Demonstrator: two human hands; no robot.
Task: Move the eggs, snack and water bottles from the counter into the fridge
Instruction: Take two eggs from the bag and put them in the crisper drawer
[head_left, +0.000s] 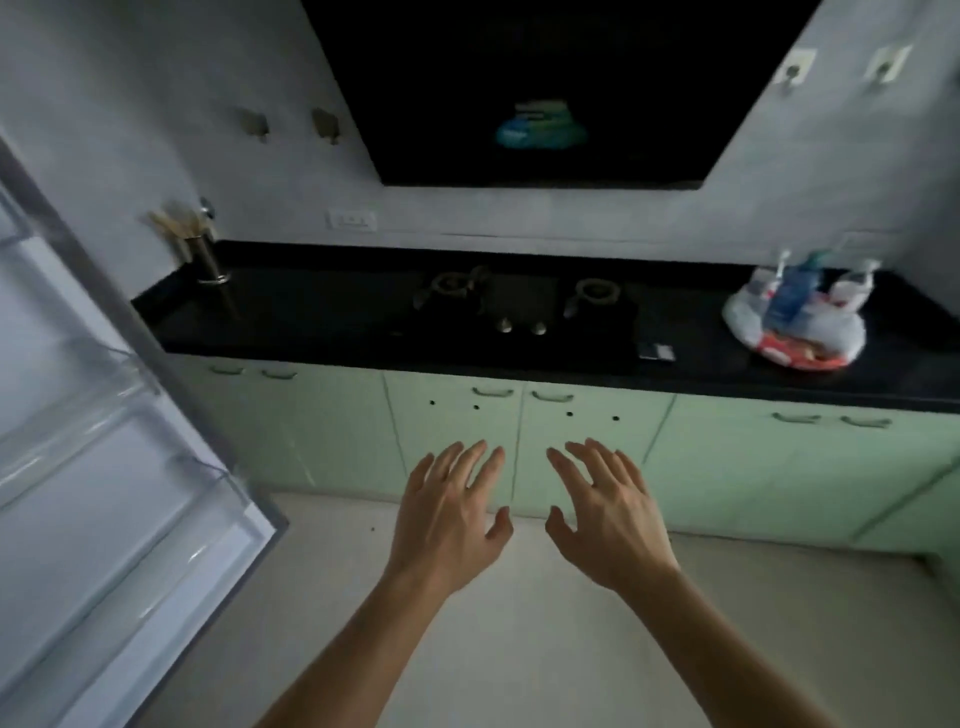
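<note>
Groceries sit in one white plastic bag (795, 322) at the far right of the black stone counter (322, 322); we count one blue-labelled bottle (789, 291) standing in it and one red-and-white packet (795, 356) at its front, while the rest of the contents are too blurred for us to sort. We cannot make out any eggs. Our two hands are held out side by side over the pale floor, palms down, well short of the counter. Our left hand (447, 514) and right hand (610, 519) each have fingers spread and grasp nothing; they are near each other but apart. We see two brass burners (519, 291) mid-counter, one metal utensil holder (205, 260) at the left end, and pale green cabinet doors (452, 441) below. One open grey fridge door (104, 441) with clear shelves is cut off at the left edge.
</note>
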